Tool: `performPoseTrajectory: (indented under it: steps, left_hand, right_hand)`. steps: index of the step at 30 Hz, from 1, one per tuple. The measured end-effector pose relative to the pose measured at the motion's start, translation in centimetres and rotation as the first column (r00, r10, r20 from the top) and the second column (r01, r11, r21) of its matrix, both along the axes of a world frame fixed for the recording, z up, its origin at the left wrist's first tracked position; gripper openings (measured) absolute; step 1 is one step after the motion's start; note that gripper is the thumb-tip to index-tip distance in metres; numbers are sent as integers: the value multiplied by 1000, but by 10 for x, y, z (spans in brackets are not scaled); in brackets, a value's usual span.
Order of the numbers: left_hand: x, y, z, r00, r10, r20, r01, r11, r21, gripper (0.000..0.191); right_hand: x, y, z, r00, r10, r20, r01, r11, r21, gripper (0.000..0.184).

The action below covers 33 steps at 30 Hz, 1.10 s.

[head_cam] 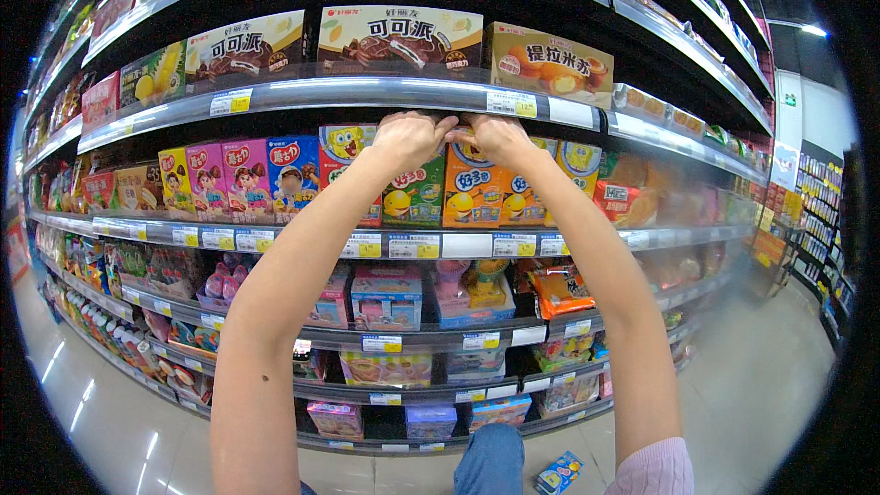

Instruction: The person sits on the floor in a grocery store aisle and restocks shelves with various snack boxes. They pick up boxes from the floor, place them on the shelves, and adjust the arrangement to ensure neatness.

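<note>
Both my arms stretch forward to a shelf of small snack boxes. My left hand [409, 139] is over the top of a green fish-cracker box [412, 189] and beside a red box [340, 144] with a yellow cartoon figure. Close by, my right hand [500, 142] bends over the top of an orange fish-cracker box [474, 185]. A second orange box [522, 201] and a yellow box [579, 163] stand to its right. The thumbs nearly meet. Most fingertips are hidden behind the hands and in the dark gap, so any grip is unclear.
Just above my hands runs the upper shelf's edge [399, 91], bearing larger pie boxes [401, 40]. Pink biscuit boxes [245, 179] and a blue one [293, 175] stand left. Lower shelves hold toy-like packages [386, 299]. A blue box [560, 473] lies on the floor near my knee [491, 460].
</note>
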<state>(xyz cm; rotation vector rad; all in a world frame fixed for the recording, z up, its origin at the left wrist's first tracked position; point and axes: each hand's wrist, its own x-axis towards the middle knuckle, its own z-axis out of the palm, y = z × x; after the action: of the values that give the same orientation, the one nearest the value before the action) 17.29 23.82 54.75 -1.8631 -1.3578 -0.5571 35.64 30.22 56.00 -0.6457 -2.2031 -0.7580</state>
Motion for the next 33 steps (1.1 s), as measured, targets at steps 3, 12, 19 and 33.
performPoseTrajectory:
  steps: [3,12,19,33]
  left_hand:
    - [2,-1,-1,994,-55,89,55,998,7,55]
    - [13,-15,2,983,-48,179,54,998,-26,67]
    - [34,1,1,980,-187,69,178,977,119,67]
    - [58,19,2,977,-134,166,129,991,43,79]
  right_hand:
    - [4,5,1,1000,-17,-2,17,999,-41,85]
    - [58,0,0,965,-247,94,258,956,-141,86]
    - [87,17,-1,918,-396,28,394,899,-191,85]
    - [96,40,-4,957,-290,-22,282,944,-169,84]
